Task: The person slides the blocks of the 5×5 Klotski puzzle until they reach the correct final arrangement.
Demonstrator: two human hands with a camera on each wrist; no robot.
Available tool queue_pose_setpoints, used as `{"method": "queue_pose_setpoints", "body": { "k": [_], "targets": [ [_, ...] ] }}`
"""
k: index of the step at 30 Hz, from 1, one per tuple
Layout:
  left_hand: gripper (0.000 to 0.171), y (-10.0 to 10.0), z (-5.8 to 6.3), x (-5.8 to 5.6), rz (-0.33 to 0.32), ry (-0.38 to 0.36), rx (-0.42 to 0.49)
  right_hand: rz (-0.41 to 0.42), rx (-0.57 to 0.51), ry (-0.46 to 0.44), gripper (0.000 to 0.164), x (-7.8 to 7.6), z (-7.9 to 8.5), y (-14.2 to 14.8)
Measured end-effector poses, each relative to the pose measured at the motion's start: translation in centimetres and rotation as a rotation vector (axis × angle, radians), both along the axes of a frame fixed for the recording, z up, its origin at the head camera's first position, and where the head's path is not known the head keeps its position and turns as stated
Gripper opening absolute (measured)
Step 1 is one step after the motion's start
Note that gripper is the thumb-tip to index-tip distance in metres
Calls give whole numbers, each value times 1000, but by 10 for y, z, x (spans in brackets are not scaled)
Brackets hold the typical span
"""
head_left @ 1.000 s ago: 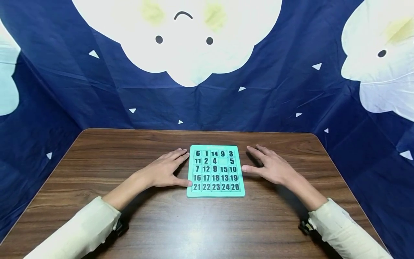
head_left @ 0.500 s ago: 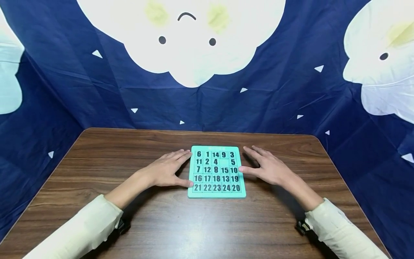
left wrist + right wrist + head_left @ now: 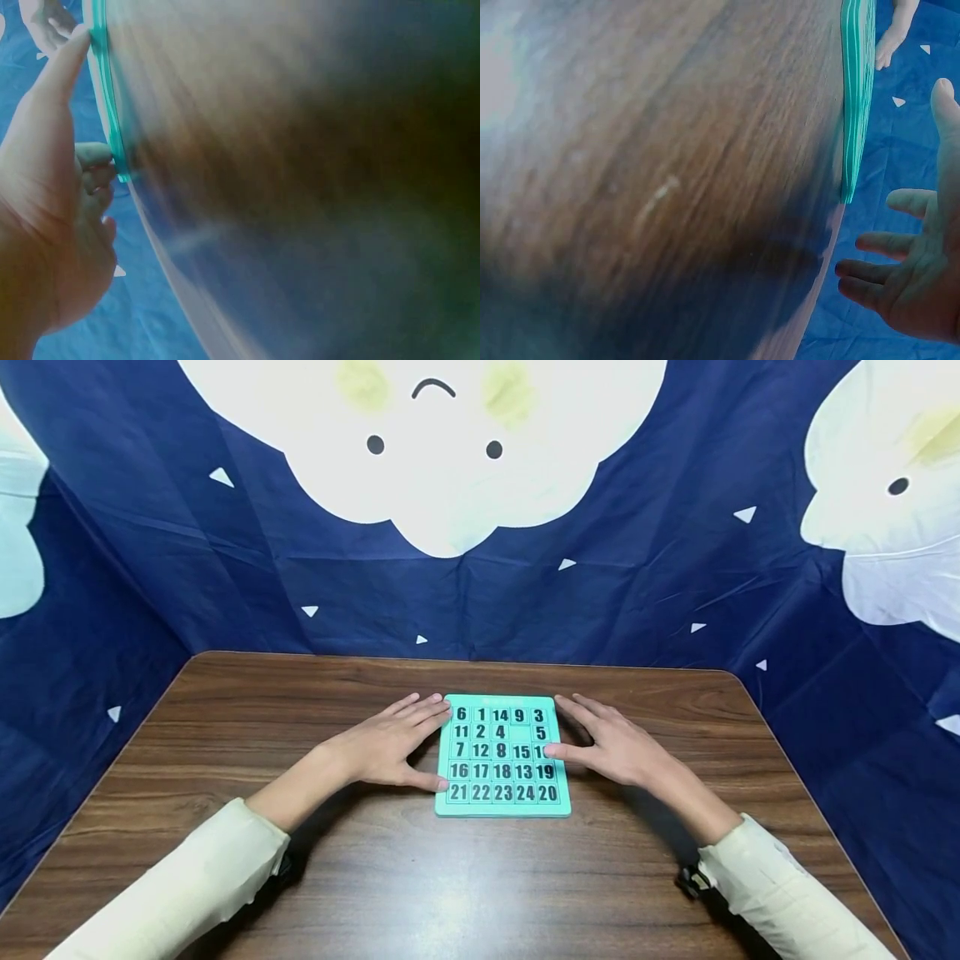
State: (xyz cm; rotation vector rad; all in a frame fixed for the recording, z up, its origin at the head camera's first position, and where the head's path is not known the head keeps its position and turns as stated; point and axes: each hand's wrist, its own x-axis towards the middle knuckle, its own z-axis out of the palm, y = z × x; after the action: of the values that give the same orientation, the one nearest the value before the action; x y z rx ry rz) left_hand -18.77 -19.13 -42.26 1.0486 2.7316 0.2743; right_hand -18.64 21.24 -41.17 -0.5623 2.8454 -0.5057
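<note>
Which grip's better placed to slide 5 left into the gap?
Likely the right grip: its thumb partly covers tile 10, below tile 5; left grip is at the board's left edge.

sleeves: long, pale cream, creased | wrist devices: black

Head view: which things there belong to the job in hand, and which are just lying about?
Job in hand:
green number puzzle
left hand, touching its left edge
right hand, thumb over its right side

Just around:
wooden table under the puzzle
blue cloud-patterned cloth behind
</note>
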Motion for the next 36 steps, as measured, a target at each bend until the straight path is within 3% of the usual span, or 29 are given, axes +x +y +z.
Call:
{"method": "queue_pose_setpoints", "body": {
  "k": [13,18,26,36],
  "targets": [
    [149,4,2,-17,8,43,-97,19,-13,-32,105,-1,-3,-4],
    [156,9,3,-23,16,15,-125,26,-21,-37,106,-2,-3,-4],
    [157,10,3,-24,29,13,-125,47,-35,-67,107,-1,-5,-6],
    [157,11,3,-24,30,18,-135,151,-14,-95,105,1,-7,-15]
  ]
}}
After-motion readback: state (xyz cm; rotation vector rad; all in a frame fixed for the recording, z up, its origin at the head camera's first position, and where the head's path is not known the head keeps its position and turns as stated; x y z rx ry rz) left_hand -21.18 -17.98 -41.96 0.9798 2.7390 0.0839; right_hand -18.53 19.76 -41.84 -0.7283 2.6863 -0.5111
